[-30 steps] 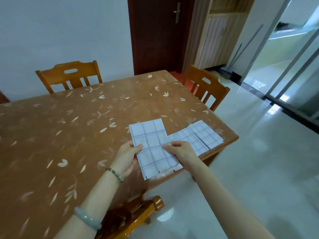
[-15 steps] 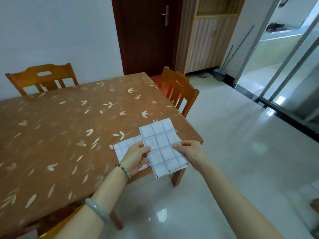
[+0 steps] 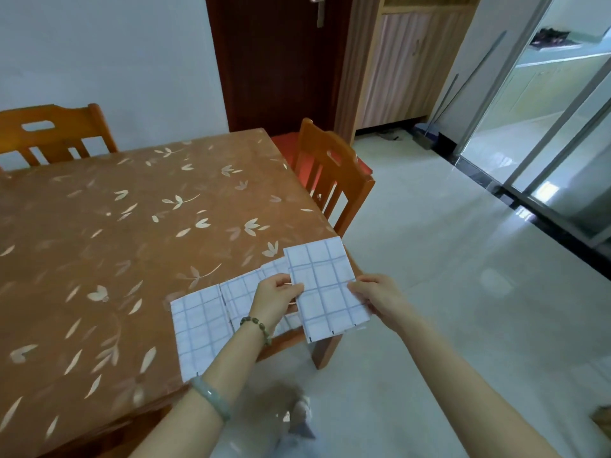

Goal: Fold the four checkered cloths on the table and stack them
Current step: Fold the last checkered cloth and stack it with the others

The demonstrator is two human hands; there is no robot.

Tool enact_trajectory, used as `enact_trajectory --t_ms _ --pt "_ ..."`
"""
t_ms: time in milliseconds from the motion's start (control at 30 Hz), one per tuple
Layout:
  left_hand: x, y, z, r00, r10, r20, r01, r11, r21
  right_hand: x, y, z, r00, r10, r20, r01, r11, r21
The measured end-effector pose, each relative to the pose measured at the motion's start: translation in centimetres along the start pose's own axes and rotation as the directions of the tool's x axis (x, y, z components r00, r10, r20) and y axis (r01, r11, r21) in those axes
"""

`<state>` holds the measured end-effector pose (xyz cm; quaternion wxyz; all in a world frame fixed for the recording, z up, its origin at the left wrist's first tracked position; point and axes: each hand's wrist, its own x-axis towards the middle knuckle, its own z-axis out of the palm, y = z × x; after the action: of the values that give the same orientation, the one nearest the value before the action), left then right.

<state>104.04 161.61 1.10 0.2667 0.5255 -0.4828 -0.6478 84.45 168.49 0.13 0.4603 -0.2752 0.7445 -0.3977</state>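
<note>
On the near corner of the leaf-patterned table point(image 3: 132, 242), laid checkered cloths point(image 3: 201, 325) rest flat. Just right of them, overhanging the table edge, we hold a folded cloth point(image 3: 325, 292), long axis running away from us. Our left hand point(image 3: 276, 299) pinches its left edge, our right hand point(image 3: 377, 299) its right; the laid cloths are leftward, nearer the left hand.

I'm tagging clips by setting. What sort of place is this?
Most likely a home dining room: a table with a leaf-print cover, wooden chairs drawn up to it, and glass doors opening on what looks like a kitchen counter.
</note>
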Motion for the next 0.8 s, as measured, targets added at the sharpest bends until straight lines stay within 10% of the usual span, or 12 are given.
enact_trajectory --t_ms 200,800 --pt "7.2 0.4 2.2 0.988 -0.134 0.071 0.128 0.989 0.076 6.8 -1.4 -2.4 1.000 0.007 0.002 -0.006 0.992 -0.123" --pt "15.6 -5.1 8.2 0.937 -0.179 -0.299 0.266 0.922 0.280 19.3 2.9 -4.3 0.989 0.146 -0.016 -0.140 0.905 -0.400"
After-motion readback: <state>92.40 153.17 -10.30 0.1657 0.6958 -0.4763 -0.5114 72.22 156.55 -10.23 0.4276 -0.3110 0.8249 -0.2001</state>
